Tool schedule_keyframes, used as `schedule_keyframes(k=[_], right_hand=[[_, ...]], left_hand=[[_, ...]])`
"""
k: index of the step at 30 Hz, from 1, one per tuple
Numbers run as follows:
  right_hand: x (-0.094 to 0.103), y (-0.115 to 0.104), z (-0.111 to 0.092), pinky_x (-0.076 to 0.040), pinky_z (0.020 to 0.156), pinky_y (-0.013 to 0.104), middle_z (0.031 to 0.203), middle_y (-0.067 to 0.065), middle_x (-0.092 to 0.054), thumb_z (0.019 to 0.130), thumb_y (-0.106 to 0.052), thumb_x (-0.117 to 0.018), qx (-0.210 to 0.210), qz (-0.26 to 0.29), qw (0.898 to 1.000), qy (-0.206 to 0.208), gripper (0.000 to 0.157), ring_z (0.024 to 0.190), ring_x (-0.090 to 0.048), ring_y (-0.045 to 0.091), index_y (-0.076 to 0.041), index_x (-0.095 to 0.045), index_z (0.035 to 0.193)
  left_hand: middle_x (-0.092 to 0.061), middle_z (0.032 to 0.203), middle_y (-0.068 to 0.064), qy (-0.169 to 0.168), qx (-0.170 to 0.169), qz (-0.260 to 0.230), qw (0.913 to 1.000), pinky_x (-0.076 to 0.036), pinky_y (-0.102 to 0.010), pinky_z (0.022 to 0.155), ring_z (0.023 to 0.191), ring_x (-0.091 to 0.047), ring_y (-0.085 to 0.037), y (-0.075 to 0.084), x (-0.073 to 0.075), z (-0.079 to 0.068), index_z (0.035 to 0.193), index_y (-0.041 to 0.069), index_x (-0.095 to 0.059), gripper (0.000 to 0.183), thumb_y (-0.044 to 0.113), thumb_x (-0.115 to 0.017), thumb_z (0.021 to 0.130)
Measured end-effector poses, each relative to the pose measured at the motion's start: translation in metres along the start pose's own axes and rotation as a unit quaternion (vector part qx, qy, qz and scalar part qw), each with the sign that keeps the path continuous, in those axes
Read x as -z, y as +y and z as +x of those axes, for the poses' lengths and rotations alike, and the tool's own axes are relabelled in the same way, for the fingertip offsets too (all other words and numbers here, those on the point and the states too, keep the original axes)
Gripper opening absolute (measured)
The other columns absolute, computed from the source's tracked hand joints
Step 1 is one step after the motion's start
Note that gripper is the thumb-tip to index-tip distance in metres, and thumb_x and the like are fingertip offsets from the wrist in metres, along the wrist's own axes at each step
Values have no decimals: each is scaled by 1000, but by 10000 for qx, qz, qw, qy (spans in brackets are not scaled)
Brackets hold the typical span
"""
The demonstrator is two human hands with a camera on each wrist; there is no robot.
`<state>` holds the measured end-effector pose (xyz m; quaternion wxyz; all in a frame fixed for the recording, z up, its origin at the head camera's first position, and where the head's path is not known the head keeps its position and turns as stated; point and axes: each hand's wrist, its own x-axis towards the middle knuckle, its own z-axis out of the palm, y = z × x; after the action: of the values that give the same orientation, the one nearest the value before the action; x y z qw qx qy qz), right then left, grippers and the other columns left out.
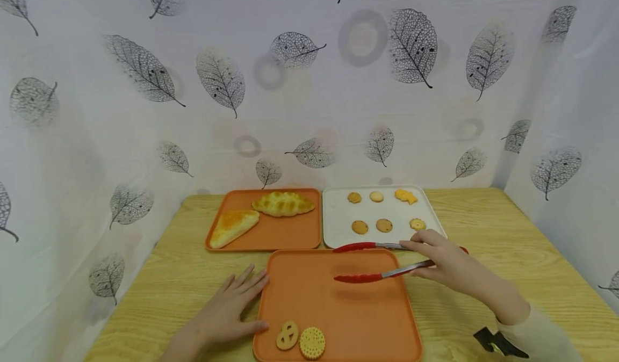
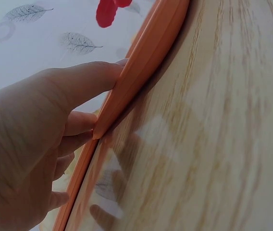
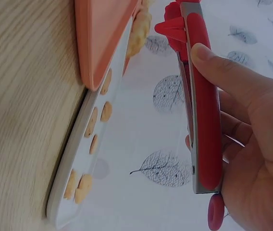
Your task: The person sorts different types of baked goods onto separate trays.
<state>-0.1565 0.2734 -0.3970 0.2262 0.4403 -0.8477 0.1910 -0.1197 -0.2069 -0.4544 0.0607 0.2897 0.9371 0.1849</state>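
My right hand (image 1: 442,260) grips red-and-metal tongs (image 3: 204,106) by the handles. Their two red tips stand apart in the head view, over the upper part of the near orange tray (image 1: 338,303), with nothing between them. At that tray's left edge my left hand (image 1: 227,311) rests with fingers spread. In the left wrist view its thumb (image 2: 91,79) and fingertips touch the tray's rim. A pretzel-shaped cookie (image 1: 287,335) and a round yellow cookie (image 1: 312,343) lie in the tray's near left corner.
Behind stands a white tray (image 1: 338,211) with several small cookies. Left of it, another orange tray (image 1: 290,233) bears a triangular bread (image 1: 234,226) and a long golden bread (image 1: 282,204). A leaf-patterned curtain (image 1: 300,104) rises behind the wooden table (image 1: 179,254).
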Motion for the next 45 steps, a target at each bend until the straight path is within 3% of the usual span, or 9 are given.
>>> schedule_keyframes(k=[8, 17, 22, 32, 45], right_hand=[[-4, -24, 3, -39, 69, 6, 103, -3, -56, 66, -18, -88, 135, 348, 9981, -500, 58, 91, -43, 3, -7, -67, 119], [-11, -39, 2, -43, 70, 4, 104, -5, -55, 72, -19, -85, 195, 887, 9903, -1048, 49, 91, -43, 2, -8, -68, 116], [-13, -43, 3, -44, 69, 7, 104, -4, -55, 77, -22, -82, 181, 1074, 9846, -1366, 44, 90, -43, 1, -10, -68, 117], [-20, -46, 11, -42, 71, 8, 101, -6, -56, 79, -30, -80, 271, 1107, 9817, -1526, 43, 88, -44, 0, -15, -68, 118], [-30, -46, 24, -42, 72, 12, 103, -5, -58, 83, -34, -75, 200, 1367, 9676, -2112, 43, 86, -46, 1, -16, -67, 122]], left_hand=[[-32, 160, -4, 14, -4, 58, 10000, -22, -68, 113, 150, -19, -36, -1, -1, 0, 153, 16, -33, 84, 64, -56, 88], [-32, 160, -5, 8, -24, 64, 10000, -22, -69, 113, 150, -19, -36, 0, -1, -1, 153, 16, -33, 85, 64, -56, 88], [-31, 160, -4, -9, -3, 56, 10000, -22, -69, 113, 150, -19, -36, 0, 0, -1, 153, 16, -33, 85, 64, -56, 88], [-31, 160, -5, -23, 46, 19, 10000, -21, -68, 113, 150, -18, -35, 1, 0, -1, 154, 16, -33, 86, 66, -55, 88], [-29, 161, -3, -57, 27, 14, 10000, -20, -67, 114, 151, -17, -34, -1, -1, -1, 154, 17, -31, 85, 66, -54, 88]])
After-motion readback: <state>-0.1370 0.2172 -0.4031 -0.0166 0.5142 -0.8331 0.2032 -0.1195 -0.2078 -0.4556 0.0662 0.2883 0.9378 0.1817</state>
